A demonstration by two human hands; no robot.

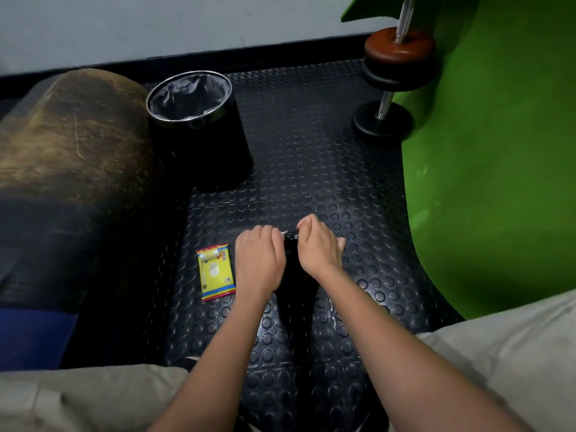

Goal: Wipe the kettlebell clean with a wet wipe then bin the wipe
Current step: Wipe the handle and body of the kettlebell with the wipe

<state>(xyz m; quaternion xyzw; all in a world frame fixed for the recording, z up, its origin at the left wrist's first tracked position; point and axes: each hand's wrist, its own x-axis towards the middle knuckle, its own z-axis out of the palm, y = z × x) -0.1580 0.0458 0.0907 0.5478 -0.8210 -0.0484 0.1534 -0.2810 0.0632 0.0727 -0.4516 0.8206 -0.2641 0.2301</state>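
kettlebell [293, 269] mostly hidden behind hands, black on dark; wipe [284, 233] barely showing

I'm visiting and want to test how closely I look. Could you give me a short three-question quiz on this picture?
1. True or false: the wet wipe packet lies inside the bin.
2. Which hand is nearer the packet: A) left hand B) right hand?
3. What lines the bin?

Key: 1. False, it lies on the studded floor mat. 2. A. 3. A plastic bag.
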